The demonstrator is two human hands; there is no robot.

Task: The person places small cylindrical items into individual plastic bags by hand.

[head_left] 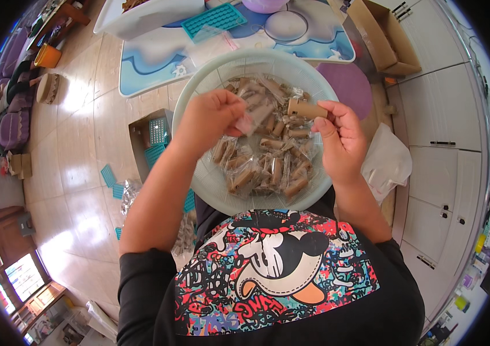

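Lap: a pale green mesh basket (210,78) is resting against the person's printed shirt (273,271).
Basket contents: bagged brown tubes (268,167) are lying heaped.
Right hand (343,141): fingers are pinching a bare brown tube (307,109) over the heap.
Left hand (207,118): fingertips are closing on a small clear bag (250,120).
Beyond: a teal tray (215,19) is lying on a blue table (152,63).

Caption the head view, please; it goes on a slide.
Over a pale green basket of bagged tan cylinders, the left hand pinches a clear bag, the right hand a tan cylinder.
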